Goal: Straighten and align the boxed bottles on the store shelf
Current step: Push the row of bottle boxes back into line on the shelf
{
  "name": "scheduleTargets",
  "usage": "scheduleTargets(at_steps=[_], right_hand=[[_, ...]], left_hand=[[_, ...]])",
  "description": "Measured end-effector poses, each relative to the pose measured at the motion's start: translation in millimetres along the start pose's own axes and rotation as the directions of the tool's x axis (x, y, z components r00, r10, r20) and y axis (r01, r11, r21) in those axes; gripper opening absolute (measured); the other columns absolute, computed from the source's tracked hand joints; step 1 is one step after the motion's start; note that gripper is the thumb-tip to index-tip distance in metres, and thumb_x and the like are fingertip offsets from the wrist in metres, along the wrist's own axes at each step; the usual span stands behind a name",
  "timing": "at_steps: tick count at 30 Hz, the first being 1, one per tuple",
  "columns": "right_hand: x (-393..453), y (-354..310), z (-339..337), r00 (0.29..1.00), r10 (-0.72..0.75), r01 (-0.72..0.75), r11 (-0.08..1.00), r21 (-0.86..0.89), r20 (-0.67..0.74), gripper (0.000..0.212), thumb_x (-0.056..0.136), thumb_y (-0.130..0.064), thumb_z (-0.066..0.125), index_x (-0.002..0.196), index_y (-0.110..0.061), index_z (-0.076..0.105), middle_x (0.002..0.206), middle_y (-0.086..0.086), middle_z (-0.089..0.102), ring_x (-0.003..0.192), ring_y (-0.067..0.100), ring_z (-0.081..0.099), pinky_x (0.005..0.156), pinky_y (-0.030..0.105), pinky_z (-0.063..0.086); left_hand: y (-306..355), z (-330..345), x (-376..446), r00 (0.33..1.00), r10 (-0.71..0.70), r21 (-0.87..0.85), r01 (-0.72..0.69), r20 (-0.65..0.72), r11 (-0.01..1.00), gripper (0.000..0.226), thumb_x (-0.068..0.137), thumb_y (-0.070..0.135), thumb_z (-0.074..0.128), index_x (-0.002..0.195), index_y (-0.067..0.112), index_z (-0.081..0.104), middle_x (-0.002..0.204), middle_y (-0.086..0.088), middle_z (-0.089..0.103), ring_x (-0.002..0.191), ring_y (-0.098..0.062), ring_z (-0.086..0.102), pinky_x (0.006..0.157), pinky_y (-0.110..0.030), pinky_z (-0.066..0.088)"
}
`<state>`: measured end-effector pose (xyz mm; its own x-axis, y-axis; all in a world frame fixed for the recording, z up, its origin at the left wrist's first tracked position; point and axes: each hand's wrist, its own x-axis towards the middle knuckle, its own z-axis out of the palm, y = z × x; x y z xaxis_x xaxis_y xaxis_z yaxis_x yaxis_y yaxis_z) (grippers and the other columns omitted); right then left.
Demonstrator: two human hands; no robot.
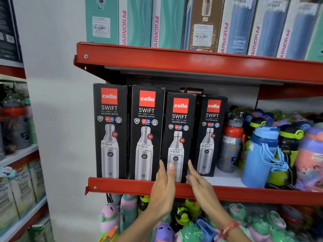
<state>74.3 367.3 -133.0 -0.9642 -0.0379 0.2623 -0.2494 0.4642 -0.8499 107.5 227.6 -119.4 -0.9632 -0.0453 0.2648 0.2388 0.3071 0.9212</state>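
Several black Cello Swift bottle boxes stand in a row on the red shelf [125, 186]. The two tall boxes on the left, first box [111, 131] and second box [146, 133], sit at the front edge. The shorter third box [180, 123] is between my hands. My left hand [164, 187] presses its lower left side and front, fingers spread. My right hand [199, 182] touches its lower right edge with fingers extended. The fourth box [210, 135] stands farther back, turned slightly.
Loose coloured water bottles crowd the shelf's right side, a blue bottle [260, 158] nearest. Varmora boxes [157, 23] fill the shelf above. More bottles sit on the shelf below. A white wall is at left, with another rack [15, 154] beyond.
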Motion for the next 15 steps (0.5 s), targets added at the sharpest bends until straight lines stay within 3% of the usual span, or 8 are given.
scheduleTargets(at_steps=[2,5,8,11,13,15], right_hand=[[-4,1,-2,1.000,-0.016,0.016,1.000,-0.005,-0.005,0.043,0.087,-0.054,0.032,0.114,-0.083,0.017,0.122,0.017,0.060,0.113,0.024,0.056,0.097,0.024,0.036],[-6,1,-5,1.000,-0.023,0.023,1.000,-0.020,0.001,0.046,0.092,-0.045,0.034,0.127,-0.071,0.020,0.124,0.023,0.056,0.114,0.029,0.055,0.100,0.033,0.040],[-5,1,-8,1.000,-0.023,0.023,0.999,-0.048,0.013,0.046,0.095,-0.040,0.036,0.134,-0.064,0.025,0.125,0.018,0.063,0.110,0.026,0.061,0.098,0.036,0.045],[1,5,-20,0.995,-0.036,0.036,0.999,-0.008,-0.096,0.044,0.098,-0.039,0.039,0.140,-0.049,0.036,0.126,0.008,0.066,0.113,0.024,0.062,0.090,0.038,0.048],[12,11,-32,0.979,-0.020,0.028,0.999,0.033,-0.203,0.046,0.098,-0.037,0.040,0.144,-0.037,0.038,0.138,0.002,0.057,0.121,0.017,0.054,0.093,0.032,0.043],[28,18,-45,0.973,0.029,-0.008,0.996,0.092,-0.228,0.052,0.098,-0.034,0.041,0.148,-0.028,0.030,0.152,0.001,0.040,0.132,0.020,0.043,0.104,0.035,0.037]], left_hand=[[1,-1,-7,1.000,0.004,0.013,-0.004,0.000,1.000,0.112,0.062,0.093,0.003,0.151,0.025,-0.003,0.161,0.009,0.002,0.146,-0.007,0.007,0.115,-0.028,0.004],[3,-3,-14,0.999,0.008,0.041,-0.009,0.035,0.999,0.104,0.068,0.088,0.005,0.150,0.025,-0.004,0.161,0.007,0.003,0.146,-0.009,0.009,0.113,-0.028,0.005],[3,-1,-16,1.000,0.028,0.112,-0.029,0.012,0.993,0.089,0.078,0.078,0.011,0.150,0.028,-0.003,0.161,0.008,0.007,0.146,-0.008,0.012,0.111,-0.027,0.008],[10,13,-13,0.966,0.243,0.234,-0.216,-0.090,0.948,0.073,0.087,0.069,0.018,0.149,0.030,0.010,0.154,0.011,0.020,0.138,0.002,0.018,0.109,-0.020,0.013],[18,29,-4,0.944,0.325,0.194,-0.309,-0.054,0.931,0.066,0.091,0.064,0.024,0.147,0.031,0.017,0.148,0.016,0.026,0.135,0.008,0.021,0.110,-0.017,0.017],[23,52,12,0.960,0.277,0.083,-0.280,0.048,0.956,0.066,0.093,0.060,0.027,0.149,0.028,0.015,0.154,0.012,0.025,0.138,0.005,0.021,0.116,-0.023,0.020]])
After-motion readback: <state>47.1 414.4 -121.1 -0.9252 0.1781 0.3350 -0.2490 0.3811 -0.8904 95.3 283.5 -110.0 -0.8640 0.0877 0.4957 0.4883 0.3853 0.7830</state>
